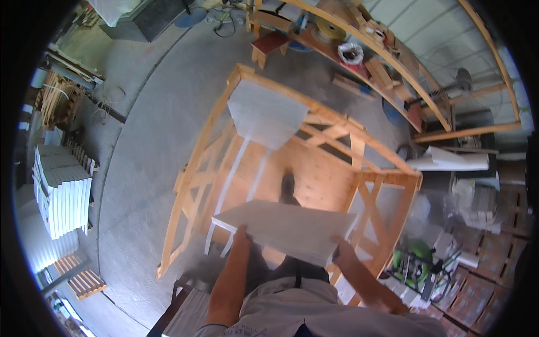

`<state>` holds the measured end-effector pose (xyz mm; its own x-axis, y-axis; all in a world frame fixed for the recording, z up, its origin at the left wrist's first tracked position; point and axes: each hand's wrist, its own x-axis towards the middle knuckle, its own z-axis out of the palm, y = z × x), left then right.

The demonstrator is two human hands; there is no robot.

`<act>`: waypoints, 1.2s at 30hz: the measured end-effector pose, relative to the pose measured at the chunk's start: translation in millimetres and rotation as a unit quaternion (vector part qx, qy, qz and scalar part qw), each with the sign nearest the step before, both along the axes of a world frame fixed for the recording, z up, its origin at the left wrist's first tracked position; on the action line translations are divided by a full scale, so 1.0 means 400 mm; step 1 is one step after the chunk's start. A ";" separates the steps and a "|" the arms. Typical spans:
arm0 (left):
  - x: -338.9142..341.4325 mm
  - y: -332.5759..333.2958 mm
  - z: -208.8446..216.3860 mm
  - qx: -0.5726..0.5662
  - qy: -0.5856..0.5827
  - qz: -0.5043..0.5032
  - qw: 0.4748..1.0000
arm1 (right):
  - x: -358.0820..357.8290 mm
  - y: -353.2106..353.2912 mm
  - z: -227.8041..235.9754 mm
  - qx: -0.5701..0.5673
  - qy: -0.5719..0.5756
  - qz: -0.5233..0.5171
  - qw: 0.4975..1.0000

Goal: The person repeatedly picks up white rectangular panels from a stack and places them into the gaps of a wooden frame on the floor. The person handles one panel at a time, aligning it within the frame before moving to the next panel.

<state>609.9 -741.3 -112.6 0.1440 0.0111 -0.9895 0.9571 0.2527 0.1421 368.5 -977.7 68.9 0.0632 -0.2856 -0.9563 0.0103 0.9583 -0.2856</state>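
I carry a flat, pale grey rectangular panel [289, 226] level in front of my body. My left hand [241, 238] grips its near left edge, and my right hand [342, 251] grips its near right edge. Below it is a large open wooden crate [205, 132] with slatted, cross-braced sides and a plywood bottom [314, 180]. A similar grey panel [266, 112] lies at the crate's far left corner. Two white strips [238, 160] run from it along the bottom toward me. One of my shoes [288, 185] shows inside the crate, beyond the held panel.
Close on my left is a stack of pale panels [191, 313]. More white panels [64, 191] stand on the far left by a wooden pallet [80, 276]. A cluttered workbench [359, 70] and a small stool [270, 48] lie beyond the crate. Green equipment [414, 261] sits at right.
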 end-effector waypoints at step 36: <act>0.325 -0.408 -0.361 0.000 0.018 -0.257 0.966 | 0.547 -0.074 -0.385 -0.098 -0.007 0.186 0.978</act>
<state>739.8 -904.5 -257.0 0.0955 -0.0532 -0.9940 0.9607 -0.2567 0.1060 587.1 -1007.2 -85.3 0.2110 -0.4187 -0.8833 -0.3227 0.8231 -0.4673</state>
